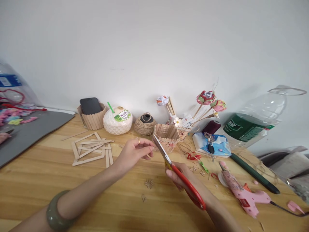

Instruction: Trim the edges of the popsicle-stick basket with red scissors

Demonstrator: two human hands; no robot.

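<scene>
Red-handled scissors (189,185) rest in my right hand (177,178), with their blades pointing up and away to the left. My left hand (135,151) is closed in a pinch just left of the blade tips; whatever its fingertips hold is too small to make out. On the table below lie a small flower-shaped bundle of twine (149,183) and a short curled scrap (143,197). Behind the blades stands a craft-stick basket (166,135). A ball of twine (145,125) sits beside it.
Craft sticks (93,148) lie loosely at left, before a white coconut (117,120) and a stick holder with a phone (91,105). Paper flowers (205,97) stand at the back. At right are a pink glue gun (243,193), a dark green rod (254,174) and a large bottle (253,119).
</scene>
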